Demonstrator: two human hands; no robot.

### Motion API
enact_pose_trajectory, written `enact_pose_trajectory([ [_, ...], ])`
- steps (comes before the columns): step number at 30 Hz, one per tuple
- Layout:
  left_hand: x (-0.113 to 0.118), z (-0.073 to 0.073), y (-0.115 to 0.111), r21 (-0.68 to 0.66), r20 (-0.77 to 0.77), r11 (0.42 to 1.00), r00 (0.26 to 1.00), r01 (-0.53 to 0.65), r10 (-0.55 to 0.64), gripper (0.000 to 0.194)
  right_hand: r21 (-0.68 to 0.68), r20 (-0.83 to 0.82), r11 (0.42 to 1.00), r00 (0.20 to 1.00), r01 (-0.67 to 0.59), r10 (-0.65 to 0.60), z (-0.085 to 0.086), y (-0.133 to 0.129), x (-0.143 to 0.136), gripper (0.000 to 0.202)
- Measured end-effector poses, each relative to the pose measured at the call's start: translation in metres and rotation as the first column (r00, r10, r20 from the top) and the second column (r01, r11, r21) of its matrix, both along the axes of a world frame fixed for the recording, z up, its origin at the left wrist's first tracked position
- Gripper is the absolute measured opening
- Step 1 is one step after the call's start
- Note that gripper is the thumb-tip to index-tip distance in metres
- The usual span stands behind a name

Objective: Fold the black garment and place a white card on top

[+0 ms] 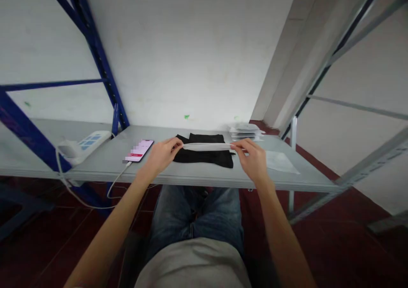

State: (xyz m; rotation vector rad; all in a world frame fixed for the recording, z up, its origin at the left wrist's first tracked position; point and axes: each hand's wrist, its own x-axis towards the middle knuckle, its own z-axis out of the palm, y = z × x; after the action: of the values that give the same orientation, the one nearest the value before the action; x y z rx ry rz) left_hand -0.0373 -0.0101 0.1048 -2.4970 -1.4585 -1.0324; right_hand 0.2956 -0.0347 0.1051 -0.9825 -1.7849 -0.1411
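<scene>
A narrow, whitish strip (207, 147), perhaps folded plastic or cloth, is stretched level between my two hands. My left hand (163, 153) pinches its left end between thumb and fingers. The right end is pinched in my right hand (253, 157). Behind and below the strip, black cloth (204, 157) lies on the grey table (191, 179), partly hidden by the strip. Its parts show above and below the strip.
A phone (139, 150) with a cable lies left of my left hand. Further left is a white power strip (92, 143). White packets (245, 131) are stacked at the back right, and a clear bag (282, 162) lies at the right. Blue posts (98, 54) rise at the left.
</scene>
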Motion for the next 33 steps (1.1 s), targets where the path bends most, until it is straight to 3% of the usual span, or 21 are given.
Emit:
enact_pose_trajectory([
  [6, 0.007, 0.003, -0.009, -0.075, 0.076, 0.979, 0.98, 0.19, -0.185, 0.033, -0.023, 0.004, 0.998, 0.998, -0.06, 0.06, -0.003, -0.001, -0.014, 0.024],
  [12, 0.025, -0.007, -0.007, -0.124, 0.086, 0.941, 0.949, 0.313, -0.304, 0.026, -0.027, 0.04, 0.992, 0.991, -0.124, 0.125, -0.004, -0.004, -0.027, 0.022],
  [17, 0.03, -0.01, -0.012, -0.067, -0.01, 0.948, 0.95, 0.311, -0.313, 0.015, -0.023, 0.003, 0.992, 0.992, -0.122, 0.122, -0.004, -0.004, -0.026, 0.021],
  [21, 0.032, -0.008, -0.019, -0.014, -0.152, 0.969, 0.957, 0.249, -0.248, 0.008, -0.024, -0.029, 0.992, 0.992, -0.122, 0.121, -0.007, -0.002, -0.026, 0.02],
  [29, 0.035, -0.008, -0.021, -0.003, -0.195, 0.965, 0.946, 0.263, -0.259, 0.007, -0.063, -0.13, 0.99, 0.985, -0.125, 0.116, -0.007, -0.002, -0.025, 0.022],
  [33, 0.033, -0.011, -0.018, 0.035, -0.226, 0.975, 0.952, 0.218, -0.205, 0.01, -0.067, -0.149, 0.986, 0.979, -0.151, 0.14, -0.01, 0.001, -0.025, 0.02],
])
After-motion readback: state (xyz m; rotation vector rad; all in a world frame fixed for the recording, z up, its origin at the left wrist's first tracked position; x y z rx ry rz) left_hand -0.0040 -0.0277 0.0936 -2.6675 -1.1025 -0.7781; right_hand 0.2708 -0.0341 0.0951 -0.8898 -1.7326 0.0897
